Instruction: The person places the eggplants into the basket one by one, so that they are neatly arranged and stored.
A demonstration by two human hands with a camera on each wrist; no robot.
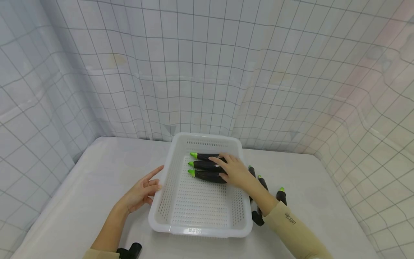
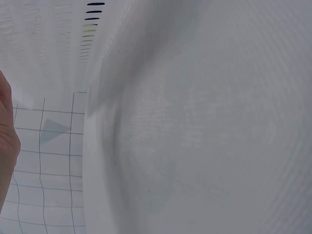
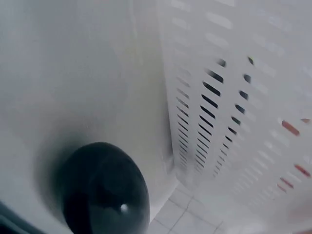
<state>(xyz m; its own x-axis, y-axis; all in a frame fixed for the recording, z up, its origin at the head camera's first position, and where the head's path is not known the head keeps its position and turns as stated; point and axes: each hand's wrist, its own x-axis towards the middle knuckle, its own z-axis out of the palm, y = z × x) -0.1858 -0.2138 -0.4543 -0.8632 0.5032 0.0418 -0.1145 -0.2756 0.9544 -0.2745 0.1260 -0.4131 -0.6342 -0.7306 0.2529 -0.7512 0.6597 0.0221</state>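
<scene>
A white plastic basket (image 1: 202, 217) with slotted walls stands on the table. Three dark eggplants with green stem ends lie side by side in it: a far one (image 1: 204, 157), a middle one (image 1: 203, 165) and a near one (image 1: 210, 177). My right hand (image 1: 235, 172) rests over their right ends, fingers spread and thumb by the near eggplant. The right wrist view shows one rounded eggplant end (image 3: 107, 190) beside the slotted wall (image 3: 209, 102). At the basket's left rim is my left hand (image 1: 140, 192), index finger extended and fingertips touching the outside.
To the basket's right, several more eggplants lie on the white table (image 1: 304, 180), one (image 1: 281, 196) apart from the others and partly hidden by my sleeve (image 1: 294, 230). White grid-patterned curtains (image 1: 207, 72) enclose the table at the back and sides.
</scene>
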